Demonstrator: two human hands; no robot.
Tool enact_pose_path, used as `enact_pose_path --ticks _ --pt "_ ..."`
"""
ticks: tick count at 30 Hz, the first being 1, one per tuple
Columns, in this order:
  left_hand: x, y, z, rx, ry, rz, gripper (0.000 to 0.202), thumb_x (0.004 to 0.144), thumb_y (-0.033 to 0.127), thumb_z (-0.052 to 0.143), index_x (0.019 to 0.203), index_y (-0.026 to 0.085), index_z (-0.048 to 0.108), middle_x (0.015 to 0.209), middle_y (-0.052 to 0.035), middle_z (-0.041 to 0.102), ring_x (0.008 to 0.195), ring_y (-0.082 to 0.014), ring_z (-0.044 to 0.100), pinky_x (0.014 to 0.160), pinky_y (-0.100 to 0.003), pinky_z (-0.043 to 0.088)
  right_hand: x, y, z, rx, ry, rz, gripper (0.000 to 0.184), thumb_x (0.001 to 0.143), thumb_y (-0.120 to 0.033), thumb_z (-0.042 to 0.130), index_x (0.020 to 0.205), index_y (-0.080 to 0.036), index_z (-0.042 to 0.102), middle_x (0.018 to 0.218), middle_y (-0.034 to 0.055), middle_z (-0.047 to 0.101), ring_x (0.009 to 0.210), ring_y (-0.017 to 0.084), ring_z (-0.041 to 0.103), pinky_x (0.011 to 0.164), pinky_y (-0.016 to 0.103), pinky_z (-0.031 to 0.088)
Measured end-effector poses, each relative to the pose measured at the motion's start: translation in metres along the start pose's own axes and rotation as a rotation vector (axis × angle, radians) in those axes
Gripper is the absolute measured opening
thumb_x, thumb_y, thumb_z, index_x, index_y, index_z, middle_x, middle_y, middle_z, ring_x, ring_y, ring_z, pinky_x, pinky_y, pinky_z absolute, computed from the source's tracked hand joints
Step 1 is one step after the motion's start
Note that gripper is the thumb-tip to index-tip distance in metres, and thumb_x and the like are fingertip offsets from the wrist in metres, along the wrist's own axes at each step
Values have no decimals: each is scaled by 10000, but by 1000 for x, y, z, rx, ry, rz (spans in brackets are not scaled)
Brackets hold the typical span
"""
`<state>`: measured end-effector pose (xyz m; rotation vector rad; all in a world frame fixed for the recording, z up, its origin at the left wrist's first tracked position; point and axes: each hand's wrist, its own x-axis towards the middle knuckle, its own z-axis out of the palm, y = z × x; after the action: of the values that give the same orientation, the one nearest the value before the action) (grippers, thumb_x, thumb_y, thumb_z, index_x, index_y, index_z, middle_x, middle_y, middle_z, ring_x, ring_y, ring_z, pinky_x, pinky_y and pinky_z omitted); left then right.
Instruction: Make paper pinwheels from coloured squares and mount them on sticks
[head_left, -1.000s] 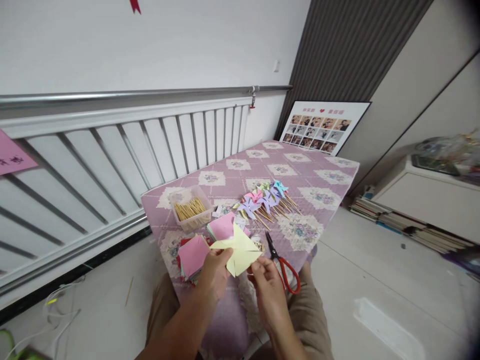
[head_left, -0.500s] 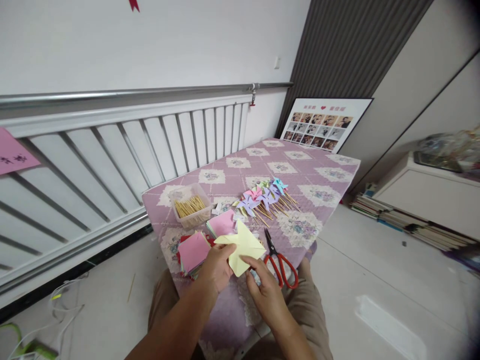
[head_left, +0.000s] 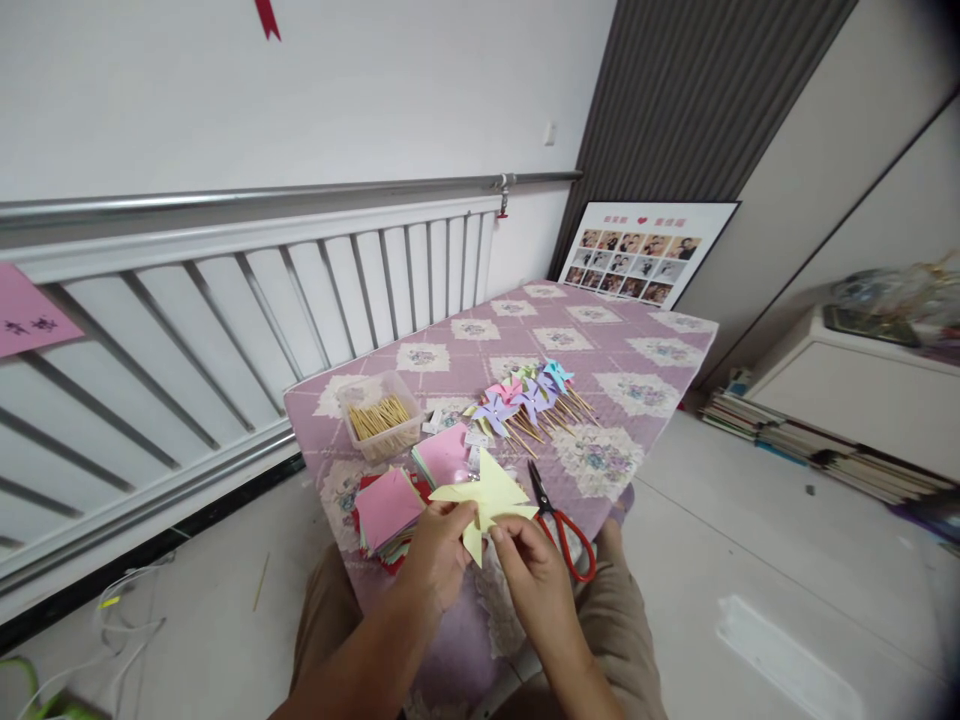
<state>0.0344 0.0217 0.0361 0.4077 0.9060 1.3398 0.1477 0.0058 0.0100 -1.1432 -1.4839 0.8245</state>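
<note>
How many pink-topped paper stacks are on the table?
2: the nearer stack lies beside the left hand; the farther stack lies just beyond the yellow paper. Others may be hidden.

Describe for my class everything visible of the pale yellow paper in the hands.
The pale yellow paper looks thin and plain. Slits running toward its middle part it into pointed flaps, giving a pinwheel outline. It is held above the table, near the person. The left hand pinches its left side, thumb on top; the right hand touches its lower right part with its fingertips. The hands hide some of it.
</note>
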Motion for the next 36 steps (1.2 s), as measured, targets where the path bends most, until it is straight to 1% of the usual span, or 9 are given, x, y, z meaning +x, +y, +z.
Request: enact_pose_path --ticks 5,11,14,17,20,24,28,32,36 --pt "-9 2 7 -23 -4 14 259 563 255 810 751 130 682 615 5 658 522 -106 548 530 -230 381 2 -2 4 2 114 30 192 847 -299 587 682 -201 594 664 -5 567 628 160 527 587 254 422" --pt "-9 -7 0 -88 -76 10 276 606 270 805 815 131 690 756 -55 716 699 -182 652 681 -280 465 3 -2 5 5 149 58 203 830 -288 575 645 -207 552 622 -19 530 591 151 495 551 248 403" --pt "-10 -9 -1 -89 -91 8 295 613 277 803 840 124 693 768 -64 715 706 -189 654 707 -295 475 3 -3 5 -18 142 58 211 828 -283 567 634 -208 536 611 -22 523 587 150 489 557 253 401" --pt "-12 -9 -1 -76 -77 5 295 607 277 807 835 125 696 724 -43 696 636 -160 625 657 -280 466 3 -3 4 -45 138 40 221 828 -279 563 621 -209 527 609 -21 525 590 151 496 567 257 405" --pt "-12 -10 -1 -63 -56 -1 277 599 276 812 793 120 691 691 -31 672 596 -139 596 611 -262 446 2 -5 3 -64 139 31 222 827 -276 564 618 -209 531 606 -21 526 587 150 499 563 256 405" --pt "-11 -11 -2 -45 -44 -2 263 590 292 814 741 124 680 686 -30 666 592 -136 591 617 -264 443 2 -8 3 -95 139 12 226 826 -262 562 608 -210 535 608 -17 539 594 154 509 569 258 408" --pt "-13 -9 0 -16 3 5 275 562 303 824 706 132 663 643 -12 649 567 -125 574 605 -254 437 1 -9 4 -114 123 -5 232 835 -261 562 610 -212 534 613 -15 548 606 157 519 589 263 416" --pt "-15 -7 1 32 44 9 297 542 330 821 687 140 644 599 7 616 536 -121 547 568 -250 419 0 -7 4 -97 103 4 240 845 -270 555 615 -213 526 618 -17 543 601 155 518 583 263 417" --pt "-13 -11 -1 137 85 30 278 568 351 788 688 148 641 553 29 578 494 -105 497 517 -234 370 -1 -8 5 -82 109 10 234 840 -277 561 618 -212 525 619 -16 534 601 156 512 576 262 412"
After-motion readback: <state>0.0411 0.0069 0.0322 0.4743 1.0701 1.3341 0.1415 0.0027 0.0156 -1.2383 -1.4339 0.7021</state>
